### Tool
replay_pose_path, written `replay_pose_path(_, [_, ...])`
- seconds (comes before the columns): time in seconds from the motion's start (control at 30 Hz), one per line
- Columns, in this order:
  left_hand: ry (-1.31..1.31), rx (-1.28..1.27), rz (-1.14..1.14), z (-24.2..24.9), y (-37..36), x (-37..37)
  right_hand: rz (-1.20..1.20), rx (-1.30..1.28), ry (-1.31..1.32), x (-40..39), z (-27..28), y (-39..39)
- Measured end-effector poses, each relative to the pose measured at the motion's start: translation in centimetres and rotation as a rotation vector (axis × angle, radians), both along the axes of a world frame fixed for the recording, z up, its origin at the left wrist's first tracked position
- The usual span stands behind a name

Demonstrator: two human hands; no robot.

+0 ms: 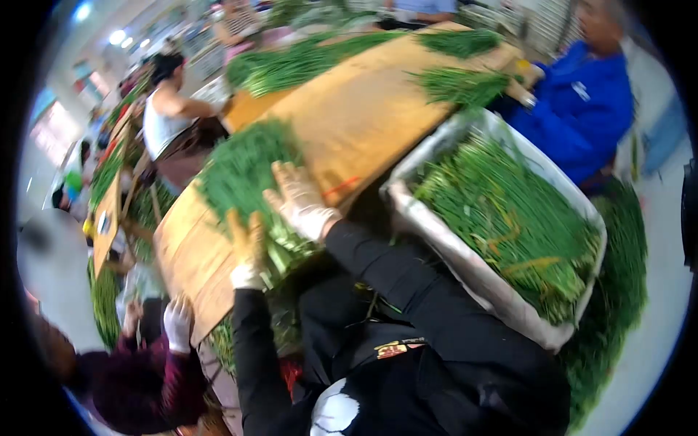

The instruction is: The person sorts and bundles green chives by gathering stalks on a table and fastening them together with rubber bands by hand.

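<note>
A loose heap of garlic chives (243, 163) lies across the wooden table in front of me, green tips away and pale stems towards my lap. My left hand (247, 247), in a white and yellowish glove, rests on the near left part of the heap with its fingers stretched out. On the right side of the same heap lies my gloved right hand (299, 203), flat with fingers spread. Neither hand is closed round the chives. Slight blur softens the leaves near my fingers.
A white-lined crate (483, 280) full of chives stands to my right. More chives (313, 58) lie along the far table (378, 87). A person in blue (582, 109) handles a bunch (465, 86) at the right. Another in purple (145, 378) sits at left; one in white (167, 120) works beyond.
</note>
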State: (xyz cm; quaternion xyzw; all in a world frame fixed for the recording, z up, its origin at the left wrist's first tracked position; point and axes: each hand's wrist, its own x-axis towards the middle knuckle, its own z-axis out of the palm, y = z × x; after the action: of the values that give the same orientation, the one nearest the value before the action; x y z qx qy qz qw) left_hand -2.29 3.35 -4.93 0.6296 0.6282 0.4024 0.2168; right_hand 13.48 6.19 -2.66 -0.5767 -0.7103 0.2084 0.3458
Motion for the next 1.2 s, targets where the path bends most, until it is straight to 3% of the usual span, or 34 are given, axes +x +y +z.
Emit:
replay_pose_path(0.07, [0.069, 0.04, 0.013, -1.5, 0.5, -2.3, -0.062, 0.225, 0.045, 1.1, -0.3, -1.9])
replay_pose_path(0.1, [0.071, 0.236, -0.119, -2.1, 0.6, -3.8, -0.051, 0.236, 0.077, 2.0, -0.2, -3.1])
replay_pose_path(0.2, [0.299, 0.233, -0.157, -5.6, 3.5, -5.4, -0.035, 0.182, 0.122, 4.3, -1.3, -6.1])
replay_pose_path(0.27, [0.191, 0.115, -0.116, -1.8, 0.9, -1.4, 0.018, 0.002, 0.106, 5.8, -3.2, -7.1])
replay_pose_path(0.3, [0.095, 0.237, -0.252, -4.0, 2.5, -4.2, -0.024, -0.003, 0.102, 7.1, -3.6, -7.9])
replay_pose_path(0.33, [-0.033, 0.084, -0.174, -2.6, 2.3, -4.1, 0.01, 0.08, 0.125, 8.6, -4.1, -9.0])
replay_pose_path(0.37, [-0.273, 0.055, -0.318, -3.5, 3.1, -5.7, 0.047, 0.162, 0.144, 10.3, -4.5, -10.0])
replay_pose_path(0.47, [-0.331, 0.046, -0.502, -3.7, 3.7, -10.3, -0.007, 0.108, 0.168, 17.3, -4.3, -13.4])
replay_pose_path(0.5, [-0.166, 0.137, -0.496, -2.0, 3.0, -9.4, -0.061, 0.346, 0.0, 20.4, -5.1, -14.3])
replay_pose_path(0.53, [-0.005, 0.234, -0.475, -0.3, 2.3, -8.5, -0.026, -0.021, -0.137, 23.0, -2.5, -15.3])
replay_pose_path(0.57, [0.01, 0.21, -0.517, 0.1, 2.3, -9.1, -0.219, 0.101, -0.043, 25.5, -5.4, -16.8])
replay_pose_path(0.6, [0.054, 0.199, -0.507, 1.1, 1.7, -8.8, -0.325, -0.002, -0.059, 27.8, -3.4, -18.8])
replay_pose_path(0.67, [0.17, 0.189, -0.44, 3.2, 0.1, -7.3, -0.526, 0.093, -0.35, 34.0, -6.8, -20.5])
replay_pose_path(0.73, [0.156, 0.175, -0.414, 4.8, -1.7, -5.9, -0.578, -0.001, -0.442, 39.0, -8.0, -22.8])
replay_pose_path(0.77, [0.183, 0.183, -0.382, 4.9, -1.8, -6.0, -0.489, -0.009, -0.462, 40.5, -7.8, -24.0])
replay_pose_path(0.9, [0.274, 0.241, -0.437, 8.0, -4.6, -2.2, -0.275, -0.497, -0.548, 40.9, -7.1, -25.6])
replay_pose_path(0.97, [0.283, 0.25, -0.432, 9.3, -6.3, -0.4, -0.284, -0.481, -0.471, 43.5, -8.7, -25.4])
replay_pose_path(1.03, [0.051, 0.217, -0.486, 10.2, -7.6, 0.5, -0.179, -0.47, -0.42, 44.9, -8.0, -23.8])
replay_pose_path(1.07, [0.057, 0.223, -0.473, 10.4, -8.3, 1.0, -0.241, -0.509, -0.437, 44.9, -7.8, -23.7])
replay_pose_path(1.13, [0.061, 0.345, -0.326, 11.3, -9.9, 3.5, -0.344, -0.87, -0.539, 43.3, -3.9, -20.5])
replay_pose_path(1.17, [0.179, 0.352, -0.319, 13.0, -11.5, 6.2, -0.337, -0.682, -0.857, 42.3, -3.3, -19.8])
replay_pose_path(1.2, [0.298, 0.356, -0.31, 14.6, -12.9, 9.1, -0.407, -0.572, -0.781, 42.0, -3.1, -17.7])
